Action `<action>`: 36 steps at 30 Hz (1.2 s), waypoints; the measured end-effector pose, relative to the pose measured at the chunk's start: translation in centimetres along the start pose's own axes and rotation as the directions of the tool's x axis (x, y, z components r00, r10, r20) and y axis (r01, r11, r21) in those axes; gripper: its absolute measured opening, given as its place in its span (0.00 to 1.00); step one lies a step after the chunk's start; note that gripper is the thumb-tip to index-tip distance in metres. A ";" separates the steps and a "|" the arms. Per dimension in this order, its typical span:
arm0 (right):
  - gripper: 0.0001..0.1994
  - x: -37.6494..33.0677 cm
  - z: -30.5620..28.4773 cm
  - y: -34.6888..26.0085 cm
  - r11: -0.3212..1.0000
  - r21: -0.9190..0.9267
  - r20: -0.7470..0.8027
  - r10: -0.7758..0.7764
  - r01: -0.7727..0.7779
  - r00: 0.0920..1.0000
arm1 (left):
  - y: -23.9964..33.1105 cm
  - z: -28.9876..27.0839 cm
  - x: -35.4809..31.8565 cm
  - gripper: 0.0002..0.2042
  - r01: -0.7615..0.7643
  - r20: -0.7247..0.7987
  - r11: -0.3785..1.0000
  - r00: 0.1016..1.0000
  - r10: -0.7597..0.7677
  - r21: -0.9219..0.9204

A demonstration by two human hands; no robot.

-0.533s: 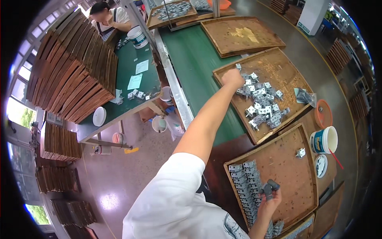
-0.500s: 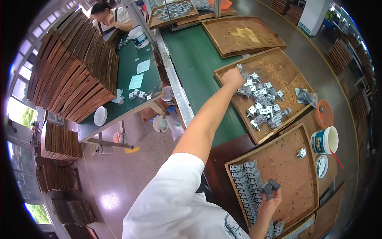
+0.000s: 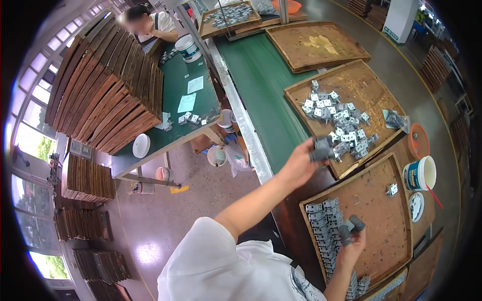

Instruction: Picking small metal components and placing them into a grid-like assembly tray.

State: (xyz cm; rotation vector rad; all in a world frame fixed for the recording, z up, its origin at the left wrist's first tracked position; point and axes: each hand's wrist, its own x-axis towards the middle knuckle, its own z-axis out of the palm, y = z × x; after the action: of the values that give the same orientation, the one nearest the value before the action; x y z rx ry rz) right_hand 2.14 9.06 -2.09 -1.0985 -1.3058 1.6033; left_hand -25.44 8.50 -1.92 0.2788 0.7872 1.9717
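My left hand [image 3: 299,163], with dark grey fingertip covers, is over the near left corner of a wooden tray [image 3: 389,93]. Motion blurs its fingers, and I cannot tell what, if anything, they hold. Beside it in that tray lies a loose pile of small silvery metal fittings [image 3: 346,123]. My right hand [image 3: 353,247], also with dark fingertip covers, is above the nearer tray [image 3: 381,220]. Its fingers are bent together around something grey that I cannot make out. Just left of it, similar metal fittings [image 3: 321,226] stand in close rows along the tray's left side.
A single fitting [image 3: 392,189] lies toward the nearer tray's right. Past the right edge stand a white bucket [image 3: 420,173] and an orange basket [image 3: 418,141]. A green belt [image 3: 256,85] runs to the left. Across the gap, a person [image 3: 150,27] sits behind stacked wooden trays [image 3: 108,90].
My left hand has come back toward me from the far left of the pile to its near end. My right hand stays above the nearer tray. The whole view has shifted slightly.
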 end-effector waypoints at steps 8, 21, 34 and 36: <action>0.12 0.3 3.1 -4.0 0.911 -0.387 0.297 -0.021 0.140 0.955 | 0.5 0.6 -6.9 0.18 0.176 0.018 0.972 0.983 -0.181 0.155; 0.14 0.8 4.3 -6.2 0.601 -0.568 0.415 -0.381 0.563 0.826 | 1.3 3.0 -9.7 0.19 -0.020 0.304 0.798 0.930 -0.206 0.603; 0.08 -1.0 3.1 -6.0 0.488 -0.628 0.501 -0.343 0.606 0.795 | -1.2 2.7 -10.7 0.14 -0.418 0.513 0.483 0.855 -0.078 0.770; 0.08 -0.7 3.0 -6.2 0.494 -0.643 0.485 -0.329 0.585 0.811 | -1.1 2.9 -11.2 0.15 -0.344 0.484 0.560 0.866 -0.121 0.754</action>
State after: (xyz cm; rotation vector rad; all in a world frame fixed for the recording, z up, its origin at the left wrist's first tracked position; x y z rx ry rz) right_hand -0.17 8.50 4.41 -0.8228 -2.4088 0.7633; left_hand -17.52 0.59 1.00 1.3854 1.3307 1.3722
